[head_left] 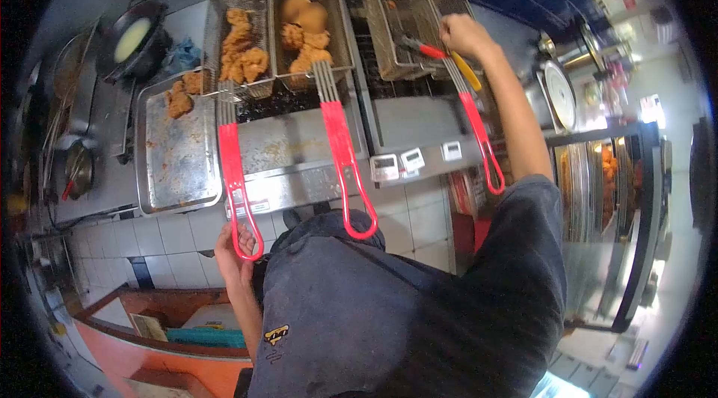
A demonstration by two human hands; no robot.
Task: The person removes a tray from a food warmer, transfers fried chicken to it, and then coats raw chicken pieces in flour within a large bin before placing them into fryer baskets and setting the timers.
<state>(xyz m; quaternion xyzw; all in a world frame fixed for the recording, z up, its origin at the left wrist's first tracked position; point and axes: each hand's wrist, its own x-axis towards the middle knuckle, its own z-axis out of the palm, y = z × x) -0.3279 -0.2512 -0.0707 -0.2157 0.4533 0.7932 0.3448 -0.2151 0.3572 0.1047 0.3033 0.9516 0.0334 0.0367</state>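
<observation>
Right grip (467, 36) curled tight round tongs (433, 51); left grip (238, 250) at red basket handle (230, 152), fingers half-curled, hold unclear.

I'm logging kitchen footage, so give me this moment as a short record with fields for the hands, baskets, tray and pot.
Left hand: at the loop of the leftmost red handle; grip unclear
Right hand: at the right baskets and a red-and-yellow tool; grip unclear
Left baskets: browned food in both
Metal tray: left of the baskets, browned pieces toward its far end
Black pot: beyond the tray, pale contents
</observation>
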